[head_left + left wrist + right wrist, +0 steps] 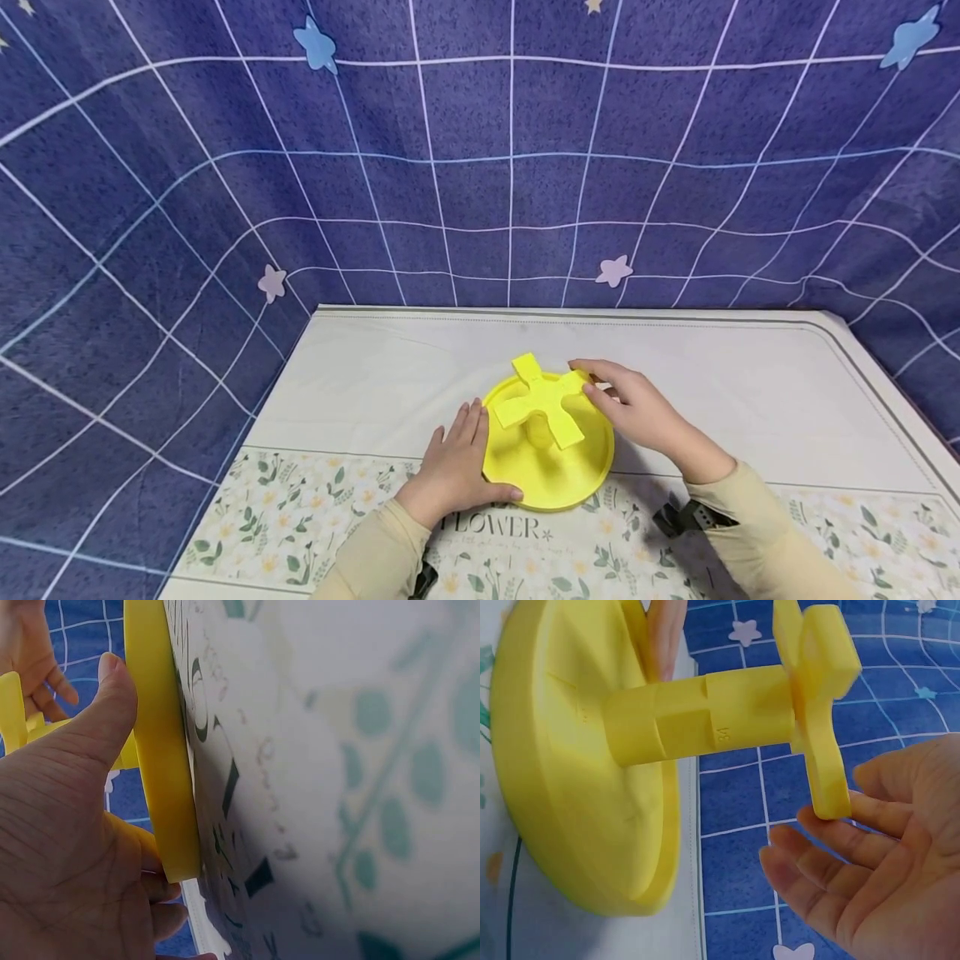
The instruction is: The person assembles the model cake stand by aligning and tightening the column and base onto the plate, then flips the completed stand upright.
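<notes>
A yellow plastic stand has a round, rimmed base [536, 483], a thick stepped post [705, 712] and a four-armed cross-shaped top [543, 400]. The base stands on the table covering, its post upright. My left hand [457, 467] holds the base at its left rim, thumb along the near side and fingers along the far left; in the left wrist view the thumb [109, 705] lies against the rim. My right hand [633, 408] is at the end of the cross's right arm, with thumb and index finger on either side of the tip; its other fingers [810, 877] curl loosely below.
A pale table covering [420, 350] with a flowered band and the printed word FLOWER lies under the stand. Behind and to the left hangs a blue grid-patterned curtain [465, 192] with star shapes. Dark wrist straps [686, 517] show at the sleeves.
</notes>
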The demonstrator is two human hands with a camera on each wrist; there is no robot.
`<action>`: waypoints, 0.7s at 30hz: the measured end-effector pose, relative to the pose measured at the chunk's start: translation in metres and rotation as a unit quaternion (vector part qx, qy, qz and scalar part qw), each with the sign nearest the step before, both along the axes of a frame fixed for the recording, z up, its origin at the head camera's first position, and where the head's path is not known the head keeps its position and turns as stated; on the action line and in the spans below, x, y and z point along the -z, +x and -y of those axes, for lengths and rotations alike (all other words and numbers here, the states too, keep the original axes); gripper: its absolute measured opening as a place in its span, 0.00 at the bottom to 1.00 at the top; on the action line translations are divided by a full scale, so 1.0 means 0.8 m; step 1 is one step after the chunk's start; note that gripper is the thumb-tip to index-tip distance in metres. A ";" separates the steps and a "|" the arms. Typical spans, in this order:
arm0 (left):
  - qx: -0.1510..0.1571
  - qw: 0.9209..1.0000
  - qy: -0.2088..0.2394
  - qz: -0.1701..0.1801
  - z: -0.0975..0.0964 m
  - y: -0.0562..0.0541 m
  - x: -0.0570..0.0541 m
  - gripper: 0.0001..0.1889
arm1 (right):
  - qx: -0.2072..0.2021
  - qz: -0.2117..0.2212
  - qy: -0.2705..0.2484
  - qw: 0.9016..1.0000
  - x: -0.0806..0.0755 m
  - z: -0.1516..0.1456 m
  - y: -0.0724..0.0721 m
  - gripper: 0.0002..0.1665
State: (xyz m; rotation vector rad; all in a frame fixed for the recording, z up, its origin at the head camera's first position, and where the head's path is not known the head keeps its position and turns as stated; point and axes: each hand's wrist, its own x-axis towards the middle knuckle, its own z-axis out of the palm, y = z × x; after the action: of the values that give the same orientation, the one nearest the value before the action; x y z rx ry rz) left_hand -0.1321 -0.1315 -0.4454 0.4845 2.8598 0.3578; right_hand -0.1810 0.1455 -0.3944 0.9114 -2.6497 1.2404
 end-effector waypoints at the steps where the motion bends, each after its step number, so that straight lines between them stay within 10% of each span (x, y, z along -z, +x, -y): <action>1: 0.000 1.000 0.001 0.001 0.000 0.000 0.000 0.67 | -0.004 0.004 -0.003 1.000 0.001 -0.003 0.002 0.21; 13: -0.004 1.000 0.006 0.008 -0.001 0.000 -0.002 0.66 | 0.003 0.050 -0.014 0.999 0.004 -0.019 0.029 0.21; 21: -0.001 1.000 0.004 0.004 -0.002 0.001 -0.004 0.66 | 0.008 -0.020 0.002 1.000 0.013 -0.008 0.042 0.22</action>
State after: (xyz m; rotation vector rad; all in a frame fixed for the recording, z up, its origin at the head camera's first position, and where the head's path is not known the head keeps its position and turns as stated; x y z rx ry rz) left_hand -0.1311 -0.1299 -0.4421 0.4795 2.8523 0.3716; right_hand -0.1472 0.1520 -0.4046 0.9034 -2.6237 1.2018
